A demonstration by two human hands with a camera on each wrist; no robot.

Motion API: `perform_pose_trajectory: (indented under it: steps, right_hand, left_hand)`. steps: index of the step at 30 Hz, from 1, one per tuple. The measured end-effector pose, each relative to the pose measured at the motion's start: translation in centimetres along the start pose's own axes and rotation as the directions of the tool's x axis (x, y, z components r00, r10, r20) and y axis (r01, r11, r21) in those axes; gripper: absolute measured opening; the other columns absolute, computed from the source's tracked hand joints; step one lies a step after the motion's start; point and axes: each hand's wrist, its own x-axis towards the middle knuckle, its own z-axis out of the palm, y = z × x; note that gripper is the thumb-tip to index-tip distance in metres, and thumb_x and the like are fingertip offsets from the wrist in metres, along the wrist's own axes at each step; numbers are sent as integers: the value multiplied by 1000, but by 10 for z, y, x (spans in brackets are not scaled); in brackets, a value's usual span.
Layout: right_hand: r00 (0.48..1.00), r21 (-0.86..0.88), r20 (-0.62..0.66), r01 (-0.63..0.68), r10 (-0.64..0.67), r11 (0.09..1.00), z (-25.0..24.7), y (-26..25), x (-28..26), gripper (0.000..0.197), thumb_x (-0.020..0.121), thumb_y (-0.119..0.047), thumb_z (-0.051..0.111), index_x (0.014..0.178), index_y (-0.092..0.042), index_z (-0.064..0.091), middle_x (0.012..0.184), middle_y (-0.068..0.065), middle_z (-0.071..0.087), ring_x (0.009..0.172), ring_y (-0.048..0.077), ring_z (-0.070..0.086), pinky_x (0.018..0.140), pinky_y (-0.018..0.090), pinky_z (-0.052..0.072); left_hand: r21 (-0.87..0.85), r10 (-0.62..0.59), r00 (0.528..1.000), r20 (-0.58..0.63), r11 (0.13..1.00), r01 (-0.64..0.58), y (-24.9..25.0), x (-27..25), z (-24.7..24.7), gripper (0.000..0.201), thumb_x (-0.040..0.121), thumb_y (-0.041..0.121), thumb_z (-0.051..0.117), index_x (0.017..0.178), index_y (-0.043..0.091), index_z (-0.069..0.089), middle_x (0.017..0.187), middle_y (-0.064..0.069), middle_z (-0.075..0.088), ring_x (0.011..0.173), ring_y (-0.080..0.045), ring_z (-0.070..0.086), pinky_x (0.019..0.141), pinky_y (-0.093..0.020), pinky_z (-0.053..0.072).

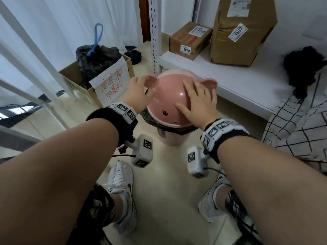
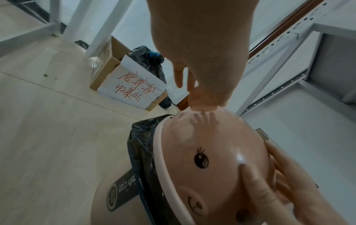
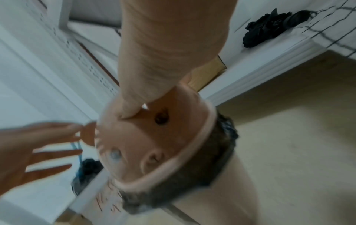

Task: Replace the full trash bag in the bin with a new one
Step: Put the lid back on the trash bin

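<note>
A pink pig-faced bin [image 1: 172, 138] stands on the floor under a domed lid [image 1: 169, 96] with two ears. A black bag liner [image 1: 154, 121] is folded out over the bin's rim beneath the lid. My left hand [image 1: 139, 91] is at the lid's left ear [image 1: 152, 82], fingers spread and straight. My right hand [image 1: 196, 101] lies flat on the right side of the dome, by the other ear. In the left wrist view the lid [image 2: 212, 144] and liner [image 2: 142, 152] show close up. The right wrist view shows my palm [image 3: 154, 68] on the lid [image 3: 154, 137].
A cardboard box [image 1: 70, 75] with a handwritten sign holds a tied black bag [image 1: 95, 61] at back left. A white shelf [image 1: 230, 82] right of the bin carries two parcels [image 1: 190, 40] and a black bundle [image 1: 302, 66]. Its upright [image 1: 155, 32] stands just behind the bin.
</note>
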Motion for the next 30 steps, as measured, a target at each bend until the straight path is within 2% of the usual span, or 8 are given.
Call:
perform_pose_trajectory:
  steps: [3,5,9,12,15,18,26,30]
  right_hand:
    - [999,-21,-24,-25,24,999,4,2,-16,76,86,-59,48,149,-37,11,160,2,11,144,30,18,118,54,4]
    - [999,-14,-38,-19,18,1000,-4,3,-11,71,86,-60,48,147,-37,19,157,2,18,143,30,19,118,55,5]
    - [999,73,-36,-37,39,997,-9,3,-2,71,80,-56,60,139,-31,30,155,7,21,144,30,20,117,55,14]
    - [996,190,21,-87,84,978,-6,7,-1,82,75,-45,73,139,-29,25,158,9,12,144,32,20,113,55,28]
    - [990,171,66,-136,126,976,-10,20,8,103,72,-44,76,147,-37,6,157,4,7,141,35,21,109,57,33]
    - [982,99,99,-171,162,980,-21,36,25,111,68,-51,76,149,-38,1,154,5,5,138,38,20,109,56,33]
    - [965,64,93,-251,244,966,-36,70,46,108,64,-51,79,146,-35,11,156,4,9,135,39,27,106,56,36]
    - [963,102,104,-259,249,961,-46,63,41,90,75,-54,68,147,-31,18,154,6,18,135,38,27,107,55,33]
  left_hand:
    - [17,-82,983,163,997,80,10,-9,8,80,87,48,57,151,25,14,152,-19,23,138,-34,32,112,-46,29]
    - [35,-63,970,235,998,56,18,-13,9,89,84,49,62,152,26,9,153,-19,23,138,-34,34,110,-42,31]
    - [-30,-4,971,238,999,11,22,-10,13,95,79,42,71,151,19,13,139,-11,51,124,-26,52,94,-27,38]
    - [-112,-20,963,269,992,52,24,4,18,98,77,37,75,150,19,13,135,-14,53,122,-29,53,98,-33,41]
    - [-137,-14,934,357,988,67,31,26,20,101,75,37,77,149,24,10,137,-17,51,123,-31,53,101,-43,46]
    - [-74,28,912,410,997,2,43,49,24,99,77,33,76,149,26,10,140,-17,46,122,-32,52,100,-39,44]
    - [-20,98,894,437,995,-99,77,77,48,91,84,24,70,150,26,8,142,-17,46,125,-33,50,106,-41,39]
    - [78,78,913,400,990,-119,84,76,39,84,84,27,69,149,20,17,136,-18,49,120,-33,53,99,-38,41]
